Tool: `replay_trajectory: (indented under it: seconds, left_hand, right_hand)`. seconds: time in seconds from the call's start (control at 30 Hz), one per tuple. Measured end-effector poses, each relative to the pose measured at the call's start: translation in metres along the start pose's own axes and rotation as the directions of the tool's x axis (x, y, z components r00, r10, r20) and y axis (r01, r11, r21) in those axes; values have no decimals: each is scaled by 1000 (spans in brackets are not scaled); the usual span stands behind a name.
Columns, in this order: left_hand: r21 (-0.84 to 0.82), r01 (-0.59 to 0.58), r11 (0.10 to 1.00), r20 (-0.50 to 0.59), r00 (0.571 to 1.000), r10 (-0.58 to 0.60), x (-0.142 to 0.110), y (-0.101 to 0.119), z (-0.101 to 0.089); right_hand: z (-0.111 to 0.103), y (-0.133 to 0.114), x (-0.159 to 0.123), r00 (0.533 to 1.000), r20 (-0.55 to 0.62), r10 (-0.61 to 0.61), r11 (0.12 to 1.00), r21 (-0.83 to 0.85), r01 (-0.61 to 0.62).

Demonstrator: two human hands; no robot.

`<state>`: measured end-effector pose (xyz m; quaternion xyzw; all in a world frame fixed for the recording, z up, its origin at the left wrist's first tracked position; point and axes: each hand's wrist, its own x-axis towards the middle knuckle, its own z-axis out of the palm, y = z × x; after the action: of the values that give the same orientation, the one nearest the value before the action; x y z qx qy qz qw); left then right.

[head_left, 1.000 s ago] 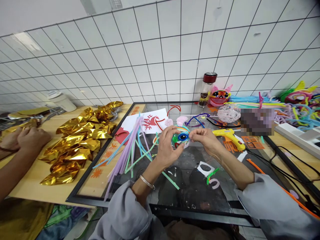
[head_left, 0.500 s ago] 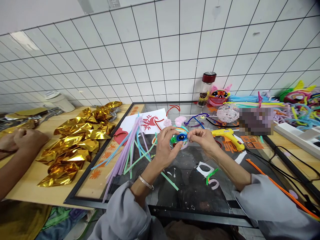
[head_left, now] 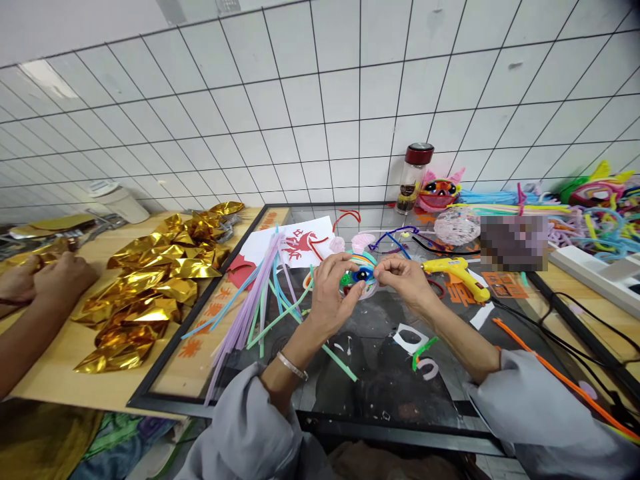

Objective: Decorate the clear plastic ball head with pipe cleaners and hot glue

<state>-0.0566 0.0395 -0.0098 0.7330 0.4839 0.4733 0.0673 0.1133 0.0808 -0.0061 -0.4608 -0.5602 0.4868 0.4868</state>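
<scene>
Between my hands is a colourful pipe-cleaner face point(head_left: 363, 275) with a blue-and-black eye, green on the other side, a rainbow band on top and pink ear shapes behind it. My left hand point(head_left: 331, 290) grips it from the left, thumb near the blue eye, and covers much of that side. On the right, the fingertips of my right hand point(head_left: 406, 280) are pinched together at the blue eye's outer edge; whatever lies between them is too small to tell. A white paper piece with an oval hole point(head_left: 400, 339) and a green pipe-cleaner bit point(head_left: 424, 352) lie below my right hand.
A yellow glue gun point(head_left: 457, 277) lies right of my right hand, its cable running right. Lilac pipe cleaners point(head_left: 250, 303) lie left. A glass bottle point(head_left: 409, 180) stands at the back. Gold foil pieces point(head_left: 160, 283) and another person's hands point(head_left: 63, 280) are at far left.
My hands stay almost in place, with the pipe-cleaner face tilted very slightly. At far left, the other person's hands have shifted, and gold material now shows at their fingers.
</scene>
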Motion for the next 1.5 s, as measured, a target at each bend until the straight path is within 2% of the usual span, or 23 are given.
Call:
replay_trajectory:
  seconds: [0.3, 0.7, 1.13, 1.5]
  left_hand:
    - [3, -4, 1000, 11, 1000, 4, 0, -1, 1]
    - [-37, -21, 999, -7, 1000, 20, 1, -1, 1]
    - [-29, -26, 999, -10, 1000, 26, 0, -3, 3]
    - [-8, -14, 1000, 14, 1000, 14, 0, 0, 0]
  right_hand:
    - [0, 4, 0, 999, -37, -7, 999, -41, 5]
    - [-2, 0, -3, 997, -22, 77, 997, 33, -76]
    - [-1, -2, -4, 994, -29, 110, 990, 97, -107]
    - [-3, 5, -3, 993, -49, 104, 992, 78, -100]
